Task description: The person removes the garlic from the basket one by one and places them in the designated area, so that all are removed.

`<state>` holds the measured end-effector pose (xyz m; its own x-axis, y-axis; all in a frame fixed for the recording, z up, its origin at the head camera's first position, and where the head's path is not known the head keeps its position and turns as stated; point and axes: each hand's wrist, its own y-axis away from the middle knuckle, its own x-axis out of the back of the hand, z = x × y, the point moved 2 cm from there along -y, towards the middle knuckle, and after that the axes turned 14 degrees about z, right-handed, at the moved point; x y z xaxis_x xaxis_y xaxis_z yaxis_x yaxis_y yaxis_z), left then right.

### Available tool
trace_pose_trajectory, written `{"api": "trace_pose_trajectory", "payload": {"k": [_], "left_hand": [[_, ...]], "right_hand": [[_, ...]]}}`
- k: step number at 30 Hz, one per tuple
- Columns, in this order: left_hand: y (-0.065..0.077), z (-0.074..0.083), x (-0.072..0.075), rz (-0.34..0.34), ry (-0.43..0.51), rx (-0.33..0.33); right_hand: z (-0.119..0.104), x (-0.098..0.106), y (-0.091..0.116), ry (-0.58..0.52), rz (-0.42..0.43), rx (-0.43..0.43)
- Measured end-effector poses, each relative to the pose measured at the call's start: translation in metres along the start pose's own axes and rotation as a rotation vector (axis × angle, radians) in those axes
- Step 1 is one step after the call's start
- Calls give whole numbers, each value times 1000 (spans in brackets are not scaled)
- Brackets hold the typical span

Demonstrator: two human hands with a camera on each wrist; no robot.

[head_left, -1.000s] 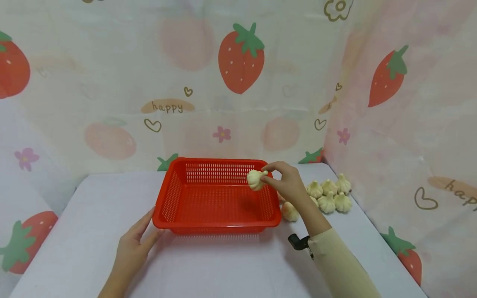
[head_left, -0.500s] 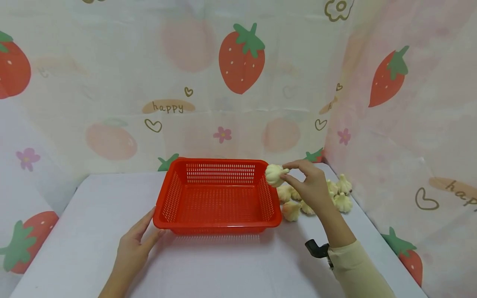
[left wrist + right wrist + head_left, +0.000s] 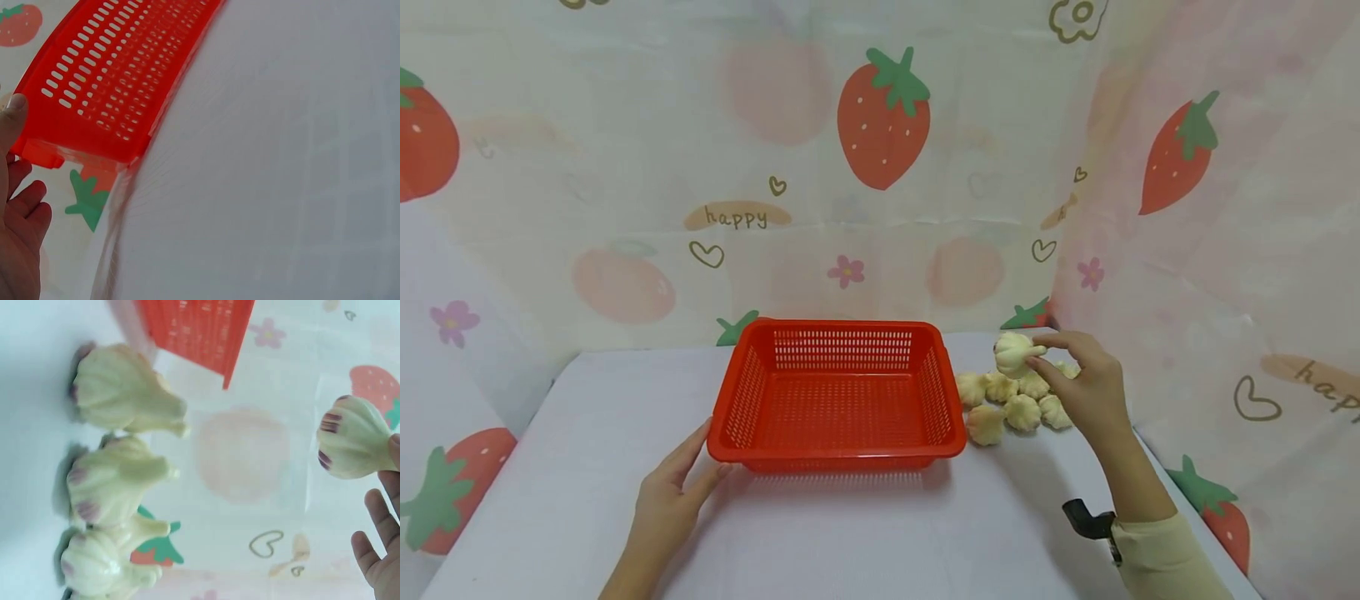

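Note:
A head of garlic, pale with purple streaks at its base, is pinched by its stem between thumb and fingers of my right hand. It is held in the air over a group of garlic heads on the white table. In the right wrist view the held garlic is well apart from the standing garlic heads. My left hand holds the near left corner of a red plastic basket, thumb in front and fingers along the side. The left wrist view shows the thumb at the basket's rim.
The slotted basket contains nothing visible and stands at the middle of the white table. The garlic group lies just right of it, partly hidden behind my right hand. A strawberry-print cloth hangs behind and to the right.
My right hand has carried the garlic rightward, from over the basket's right side to above the garlic group. The left hand and the basket have stayed in place.

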<state>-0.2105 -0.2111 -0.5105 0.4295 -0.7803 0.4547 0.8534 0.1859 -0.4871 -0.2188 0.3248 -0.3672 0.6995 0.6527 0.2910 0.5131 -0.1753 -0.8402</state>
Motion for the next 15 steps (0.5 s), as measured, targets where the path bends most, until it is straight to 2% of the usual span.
{"api": "trace_pose_trajectory", "payload": {"k": [8,15], "left_hand": [[1,1,1,-4,-4,5],[0,0,0,-5,-6,10]], "right_hand": [[23,32,7,80,57,-47],[41,52,12,125,113,-85]]}}
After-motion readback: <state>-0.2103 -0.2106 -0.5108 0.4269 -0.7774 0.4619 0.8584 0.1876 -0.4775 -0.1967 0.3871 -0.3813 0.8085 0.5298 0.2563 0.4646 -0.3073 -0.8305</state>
